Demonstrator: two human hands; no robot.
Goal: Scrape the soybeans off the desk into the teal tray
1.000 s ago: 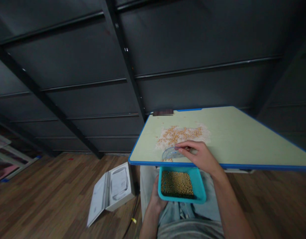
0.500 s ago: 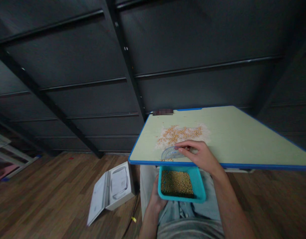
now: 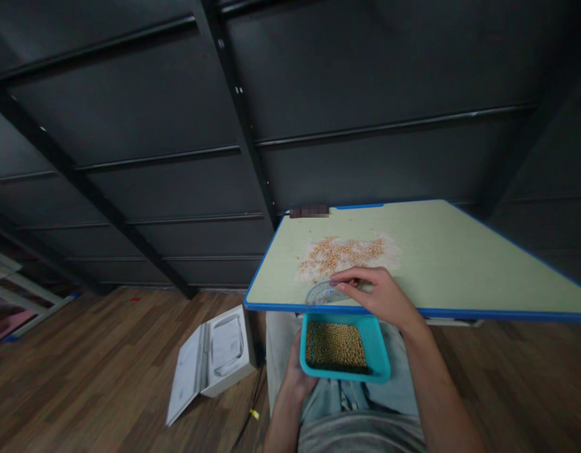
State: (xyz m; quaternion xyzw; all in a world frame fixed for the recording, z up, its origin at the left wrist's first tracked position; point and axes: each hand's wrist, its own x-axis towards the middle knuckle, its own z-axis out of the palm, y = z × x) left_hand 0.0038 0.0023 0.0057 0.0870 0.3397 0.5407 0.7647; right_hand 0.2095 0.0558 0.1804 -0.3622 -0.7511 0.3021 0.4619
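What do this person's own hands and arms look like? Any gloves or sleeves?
The left hand and the right hand wear no gloves; the left is partly hidden. No sleeve, watch or cable shows on either forearm. Pale grey-blue clothing covers the lap.

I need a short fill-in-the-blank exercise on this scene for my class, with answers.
The right hand holds a clear half-round measuring tool, a ____.
The turquoise container is held by the ____ hand.
The edging around the tabletop is ____.
The white box on the floor is ____, not shut.
Answers: protractor; left; blue; open
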